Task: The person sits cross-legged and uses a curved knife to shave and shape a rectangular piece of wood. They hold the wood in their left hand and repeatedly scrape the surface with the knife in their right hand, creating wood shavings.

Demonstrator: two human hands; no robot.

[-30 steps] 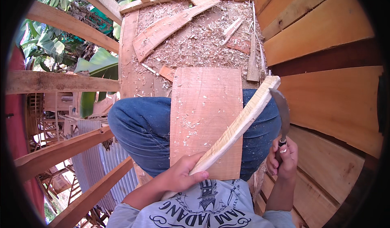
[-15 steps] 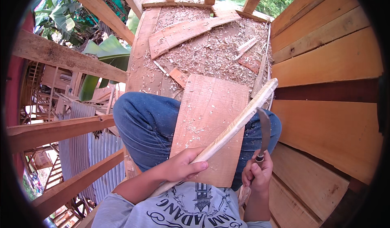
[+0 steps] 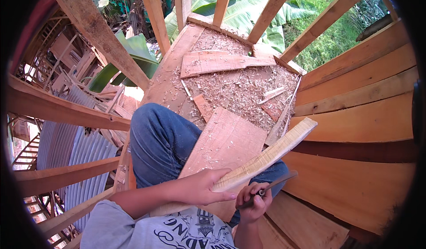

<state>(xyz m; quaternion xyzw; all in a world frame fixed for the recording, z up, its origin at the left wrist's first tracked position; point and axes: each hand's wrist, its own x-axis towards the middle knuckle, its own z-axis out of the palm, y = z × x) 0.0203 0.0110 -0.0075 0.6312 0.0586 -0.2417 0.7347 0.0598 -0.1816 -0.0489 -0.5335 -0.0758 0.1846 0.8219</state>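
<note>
A long pale wood strip (image 3: 268, 158), slightly curved, slants up to the right from beside my torso. My left hand (image 3: 208, 188) is closed around its lower part. In my right hand (image 3: 255, 201) is a knife (image 3: 279, 181), gripped by its dark handle, its blade pointing up to the right below the strip and apart from it. A flat wooden board (image 3: 226, 138) rests across my lap, under the strip, with a few shavings on it. My fingers hide part of the knife's handle.
Shavings cover the plank floor (image 3: 173, 87) ahead, where a larger board offcut (image 3: 222, 64) and several small scraps lie. Plank walling (image 3: 355, 118) stands close on the right. Wooden rails (image 3: 71, 107) run along the left, with corrugated metal sheets (image 3: 84, 153) beyond them.
The view has turned, and the scene sits tilted. The strip has rolled to show a broader face. My right hand has come in nearer my left, and the knife blade has swung lower, toward the right.
</note>
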